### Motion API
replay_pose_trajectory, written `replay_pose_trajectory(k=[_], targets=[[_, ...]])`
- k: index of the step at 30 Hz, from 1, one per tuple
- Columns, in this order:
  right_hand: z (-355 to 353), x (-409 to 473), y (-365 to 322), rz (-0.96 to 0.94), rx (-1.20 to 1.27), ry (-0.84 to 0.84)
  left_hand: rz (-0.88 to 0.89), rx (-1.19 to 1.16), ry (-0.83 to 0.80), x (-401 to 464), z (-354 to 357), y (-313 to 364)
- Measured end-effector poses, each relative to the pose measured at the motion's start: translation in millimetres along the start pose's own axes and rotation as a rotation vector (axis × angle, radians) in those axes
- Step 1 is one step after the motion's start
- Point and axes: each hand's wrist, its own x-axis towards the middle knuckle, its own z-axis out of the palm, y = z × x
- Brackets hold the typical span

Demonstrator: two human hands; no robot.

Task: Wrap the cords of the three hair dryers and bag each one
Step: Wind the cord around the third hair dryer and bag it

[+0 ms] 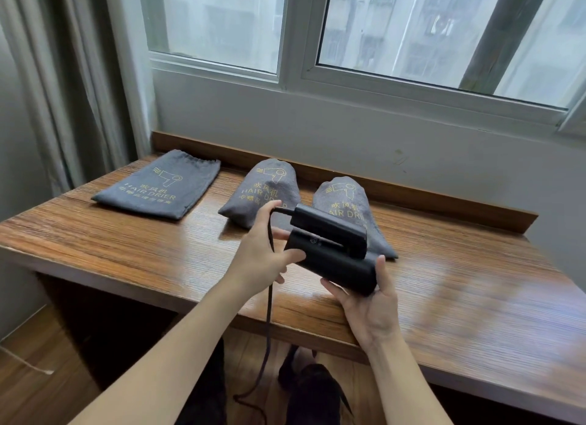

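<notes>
Black folded hair dryer (333, 253) held in air above near edge of tabletop (126, 234), between both hands. Long axis runs upper left to lower right. Right hand (371, 304) cups barrel's lower-right end from beneath, fingers curled round it. Left hand (263, 256) at opposite end, fingers curled against dryer body beside cord exit. Cord (269, 313) hangs straight down past left wrist toward floor, unwrapped. Left hand nearer cord, so likely does winding. Flat empty bag (158, 186) lies far left, well apart; two filled bags (263, 193) just behind dryer.

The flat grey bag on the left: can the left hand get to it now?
Probably not yet: the left hand grips the black hair dryer and its cord. Nothing lies between it and the flat bag.
</notes>
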Motion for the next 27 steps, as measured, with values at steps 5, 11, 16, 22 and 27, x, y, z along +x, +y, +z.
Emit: replay_pose_trajectory(k=[5,11,16,22,27], targets=[[2.1,1.5,0.2,0.113,-0.180,-0.155,0.060,0.013,0.061,13.4,-15.7,8.5],[-3.2,3.0,2.3,0.155,-0.156,-0.296,0.083,0.106,0.019,21.5,-15.3,14.1],[-0.1,2.5,6.3,0.132,-0.312,-0.384,0.128,0.150,-0.027,24.2,-6.1,16.9],[10.0,-2.1,12.8,-0.020,-0.506,-0.319,0.262,0.106,-0.116,19.9,11.5,13.8],[4.9,0.9,15.0,-0.087,-0.436,-0.248,0.203,0.148,-0.148,9.0,20.9,3.3]])
